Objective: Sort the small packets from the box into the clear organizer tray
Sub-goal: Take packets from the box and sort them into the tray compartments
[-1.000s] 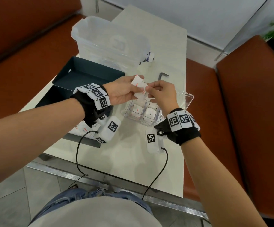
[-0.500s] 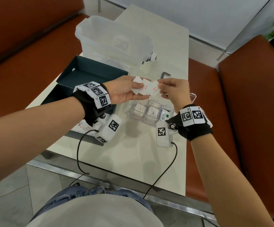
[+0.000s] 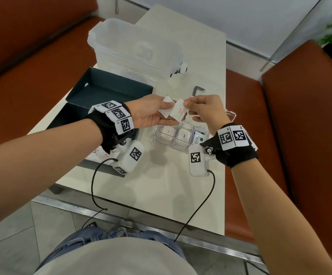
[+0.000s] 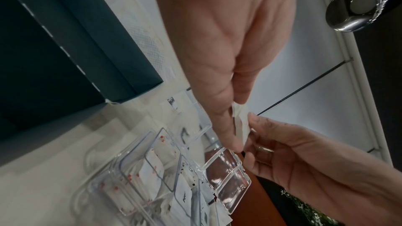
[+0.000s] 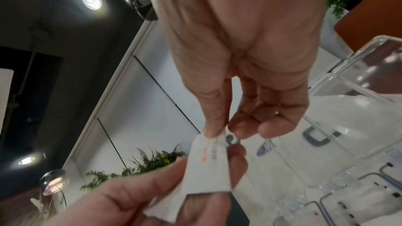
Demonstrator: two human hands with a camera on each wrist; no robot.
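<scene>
Above the clear organizer tray (image 3: 157,139), my left hand (image 3: 161,114) holds a few small white packets (image 3: 166,111) between thumb and fingers. My right hand (image 3: 189,108) pinches the top edge of one white packet with red print (image 3: 178,112), which still touches the left hand's fingers. The right wrist view shows this packet (image 5: 208,164) pinched by thumb and forefinger. In the left wrist view the packet (image 4: 241,121) sits between both hands. Several packets lie sorted in the tray's compartments (image 4: 152,178). The dark box (image 3: 101,92) stands at the left, with more packets (image 3: 99,153) at its near end.
A large translucent plastic bin (image 3: 133,50) stands behind the box. A grey hex key (image 3: 198,90) lies on the white table beyond the tray. The tray's open lid (image 3: 230,114) reaches the table's right edge. Orange benches flank the table.
The right hand moved out to the right with a packet edge, then came back toward the left hand. Both hands now meet slightly higher above the tray.
</scene>
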